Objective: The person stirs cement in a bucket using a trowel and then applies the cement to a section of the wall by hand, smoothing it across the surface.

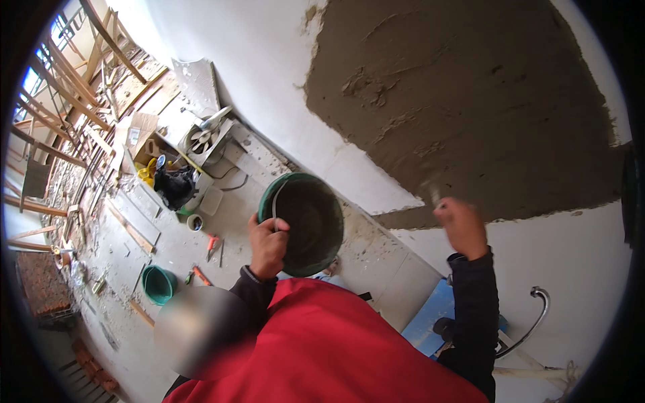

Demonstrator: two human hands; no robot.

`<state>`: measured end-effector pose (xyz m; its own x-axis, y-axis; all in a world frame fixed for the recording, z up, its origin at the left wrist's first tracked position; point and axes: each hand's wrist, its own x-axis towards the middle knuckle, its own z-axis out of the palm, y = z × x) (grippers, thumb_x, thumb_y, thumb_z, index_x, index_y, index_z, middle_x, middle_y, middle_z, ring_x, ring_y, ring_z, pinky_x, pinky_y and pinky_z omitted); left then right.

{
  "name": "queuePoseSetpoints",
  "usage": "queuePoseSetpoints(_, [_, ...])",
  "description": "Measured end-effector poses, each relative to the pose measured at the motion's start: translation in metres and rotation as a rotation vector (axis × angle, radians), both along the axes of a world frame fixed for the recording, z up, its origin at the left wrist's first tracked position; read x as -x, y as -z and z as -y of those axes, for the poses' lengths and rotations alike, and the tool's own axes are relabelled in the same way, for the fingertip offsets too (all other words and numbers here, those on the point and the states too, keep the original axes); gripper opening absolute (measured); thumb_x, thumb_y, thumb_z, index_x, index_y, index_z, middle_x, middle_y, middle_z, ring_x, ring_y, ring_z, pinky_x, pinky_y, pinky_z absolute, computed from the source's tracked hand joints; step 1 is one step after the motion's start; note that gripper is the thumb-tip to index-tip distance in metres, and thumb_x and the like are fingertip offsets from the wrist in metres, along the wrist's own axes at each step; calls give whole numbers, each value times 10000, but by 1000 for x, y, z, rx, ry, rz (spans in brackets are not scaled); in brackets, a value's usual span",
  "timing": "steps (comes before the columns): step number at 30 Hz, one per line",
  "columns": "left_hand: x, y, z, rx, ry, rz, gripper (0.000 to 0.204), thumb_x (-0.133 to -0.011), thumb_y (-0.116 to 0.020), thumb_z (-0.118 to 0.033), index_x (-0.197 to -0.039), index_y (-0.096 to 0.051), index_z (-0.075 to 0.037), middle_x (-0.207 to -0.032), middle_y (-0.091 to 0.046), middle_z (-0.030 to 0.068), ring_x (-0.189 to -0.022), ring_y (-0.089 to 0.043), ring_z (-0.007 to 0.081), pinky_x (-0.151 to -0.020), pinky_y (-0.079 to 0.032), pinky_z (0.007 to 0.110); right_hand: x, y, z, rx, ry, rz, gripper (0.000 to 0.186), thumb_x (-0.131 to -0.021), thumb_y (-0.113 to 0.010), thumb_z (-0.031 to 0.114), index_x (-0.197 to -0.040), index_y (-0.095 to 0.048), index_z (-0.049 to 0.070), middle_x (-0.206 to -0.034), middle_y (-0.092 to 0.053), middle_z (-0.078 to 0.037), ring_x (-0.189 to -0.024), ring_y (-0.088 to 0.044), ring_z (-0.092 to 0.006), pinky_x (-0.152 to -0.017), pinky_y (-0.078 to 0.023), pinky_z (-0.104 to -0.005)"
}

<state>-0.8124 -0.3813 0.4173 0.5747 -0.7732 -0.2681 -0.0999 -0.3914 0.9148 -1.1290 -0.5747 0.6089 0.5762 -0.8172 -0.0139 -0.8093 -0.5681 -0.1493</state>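
Note:
My left hand [267, 245] is closed on the rim of a green bucket [336, 235], next to its thin pale handle [275, 201]. The bucket tilts toward me, its inside dark and smeared. My right hand [462, 227] is closed round a small hand tool [433, 193], blurred by motion, so its kind does not show. It is raised in front of the lower part of a wide patch of wet grey-brown mortar [470, 114] on the white wall [376, 181]. Ridges and lumps mark the patch's left side.
On the floor at left lie a second green bucket [158, 285], an orange-handled tool [211, 246], a small pot [195, 223], a fan [201, 140] and a black bag [176, 188]. Boards and rubble [94, 148] fill the far left. A blue panel [430, 319] and curved metal pipe [541, 309] stand at right.

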Motion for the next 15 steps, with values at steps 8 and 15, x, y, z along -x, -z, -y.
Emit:
queuePoseSetpoints(8, [36,-34,30,15,31,-127,158,-640,-555,51,-699,-626,-77,-976,-566,120,-1317,-311,352,-1076,-273,339,-74,123,-29,-336,-133,-507,289,-880,-580,313,-859,-723,63,-842,-701,-167,-855,-676,-357,-757,-528,-464])
queuePoseSetpoints(15, [51,-49,38,32,92,-100,138,-647,-611,25,-707,-679,-80,-1375,-394,295,-1345,-304,436,-1091,-307,414,-55,155,-37,-627,-23,-274,368,-838,-630,413,-927,-693,61,-967,-686,-186,-941,-648,-379,-819,-510,-461])
